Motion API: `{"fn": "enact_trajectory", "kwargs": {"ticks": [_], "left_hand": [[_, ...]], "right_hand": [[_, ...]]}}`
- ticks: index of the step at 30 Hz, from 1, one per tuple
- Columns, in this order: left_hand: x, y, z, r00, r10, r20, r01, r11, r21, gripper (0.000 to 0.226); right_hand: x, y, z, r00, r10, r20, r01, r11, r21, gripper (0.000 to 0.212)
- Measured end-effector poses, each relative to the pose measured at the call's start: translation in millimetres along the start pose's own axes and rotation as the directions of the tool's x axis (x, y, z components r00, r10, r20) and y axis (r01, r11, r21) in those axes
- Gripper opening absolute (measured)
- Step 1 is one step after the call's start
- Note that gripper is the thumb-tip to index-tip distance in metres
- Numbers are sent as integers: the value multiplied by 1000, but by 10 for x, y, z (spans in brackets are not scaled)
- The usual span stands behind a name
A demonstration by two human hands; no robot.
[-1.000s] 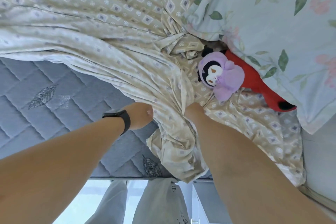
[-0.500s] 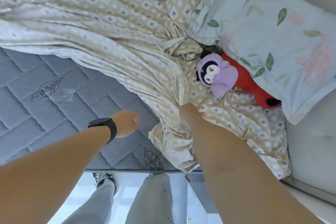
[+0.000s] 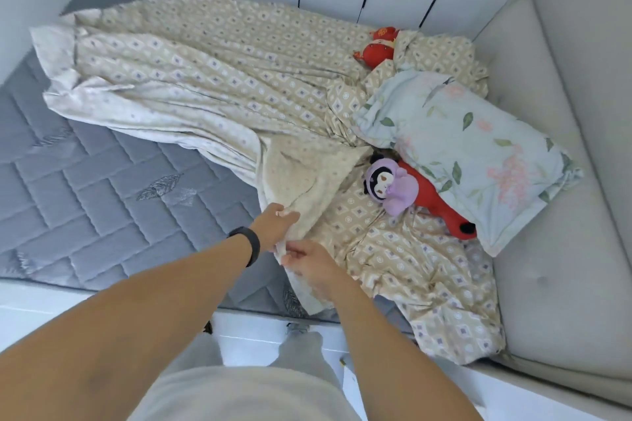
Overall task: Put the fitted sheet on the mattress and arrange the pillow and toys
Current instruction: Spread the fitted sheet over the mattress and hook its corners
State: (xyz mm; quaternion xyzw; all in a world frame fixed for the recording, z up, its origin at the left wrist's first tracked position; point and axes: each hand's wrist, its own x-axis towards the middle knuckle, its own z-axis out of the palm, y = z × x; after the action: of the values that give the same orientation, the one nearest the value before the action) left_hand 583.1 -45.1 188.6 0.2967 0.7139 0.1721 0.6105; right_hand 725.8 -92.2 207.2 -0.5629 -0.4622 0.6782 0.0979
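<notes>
A person stands at the near edge of a grey quilted mattress (image 3: 102, 202), where both hands now meet on one raised fold of the beige diamond-print fitted sheet (image 3: 212, 79); half a second ago the left hand (image 3: 273, 225), worn with a black wristband (image 3: 248, 244), hung free over bare mattress with its fingers curled. Its fingers and thumb now pinch the fold from above, while the right hand (image 3: 313, 265) grips the hem just below, fingers curled round the cloth. The view has also pulled back, showing the whole bed. The joined grip suggests the person is hunting along the hem for a corner, so fitting has barely begun. The sheet lies bunched diagonally from the far left corner to the near right corner, leaving the near left of the mattress bare and free for spreading. On the right, the pale floral pillow (image 3: 472, 161) weighs on the sheet against the padded cream headboard (image 3: 561, 85), with a purple plush doll (image 3: 393, 184) and long red plush toy (image 3: 441, 208) at its near edge and a small red toy (image 3: 379, 48) at the far edge; these likely must be lifted first.
</notes>
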Motion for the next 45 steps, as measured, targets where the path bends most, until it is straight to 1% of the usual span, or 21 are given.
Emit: {"fn": "enact_trajectory", "kwargs": {"ticks": [2,4,6,7,9,12,16,18,20,21,24,25,26,28,30,31,35,38,40,43,45], "left_hand": [[-76,16,-204,998,41,-41,-37,995,98,65],[-119,-35,-506,997,58,-56,-52,994,98,37],[-229,-90,-825,999,9,39,-10,999,40,9],[-257,-128,-931,993,-37,108,39,999,-8,6],[-424,-193,-1153,977,-32,210,56,993,-108,7],[-814,-176,-1396,974,70,217,4,947,-322,27],[-1501,-223,-1583,903,217,371,-98,944,-315,35],[-1732,-287,-1681,845,293,448,-159,937,-312,26],[-1842,-415,-1821,806,347,480,-190,919,-346,38],[-1911,-499,-1910,812,356,463,-192,911,-366,43],[-2070,-859,-2116,840,364,402,-174,883,-436,51],[-2116,-1010,-2209,862,352,364,-162,873,-460,53],[-2156,-1130,-2277,869,351,347,-150,858,-491,54],[-2191,-1363,-2469,886,338,317,-140,848,-511,51],[-2241,-1523,-2676,920,299,252,-143,856,-497,28],[-2226,-1592,-2768,940,269,208,-131,850,-510,19],[-2107,-1804,-3246,963,238,127,-89,724,-684,35],[-2044,-1772,-3605,955,261,140,-81,684,-725,49],[-2005,-1785,-3954,946,269,179,-85,743,-664,43],[-1975,-1771,-4301,932,250,263,-79,847,-526,20],[-1958,-1805,-4602,920,266,288,-92,862,-499,22]], "right_hand": [[-51,-149,153,996,-64,-56,59,995,-82,25],[-146,-355,328,989,-111,-96,98,987,-131,24],[-230,-481,487,983,-130,-128,113,985,-129,23],[-253,-498,531,984,-122,-134,107,988,-111,23],[-298,-513,732,985,-60,-165,55,998,-34,18],[-369,-628,1147,948,164,-272,-94,962,255,8],[-501,-774,1644,872,241,-426,-96,938,333,44],[-562,-855,1786,895,246,-372,-41,876,480,52],[-613,-942,1885,937,167,-306,19,852,524,61],[-687,-1004,1958,951,144,-273,14,863,506,59],[-873,-1092,2174,985,90,-150,-19,907,420,24],[-948,-1133,2294,991,70,-114,-16,910,413,21],[-1006,-1181,2407,992,57,-113,-8,920,391,23],[-1083,-1280,2686,973,3,-232,63,959,277,30],[-1115,-1362,3005,933,-61,-353,121,981,149,32],[-1141,-1373,3144,927,-114,-358,165,980,115,31],[-1201,-1384,3621,923,-307,-231,328,943,56,40],[-1159,-1526,3905,945,-279,-170,299,948,109,33],[-1098,-1681,4225,953,-281,-113,297,940,166,21],[-1019,-1818,4521,956,-277,-94,291,935,202,23],[-894,-1912,4758,971,-217,-104,235,949,211,13]]}}
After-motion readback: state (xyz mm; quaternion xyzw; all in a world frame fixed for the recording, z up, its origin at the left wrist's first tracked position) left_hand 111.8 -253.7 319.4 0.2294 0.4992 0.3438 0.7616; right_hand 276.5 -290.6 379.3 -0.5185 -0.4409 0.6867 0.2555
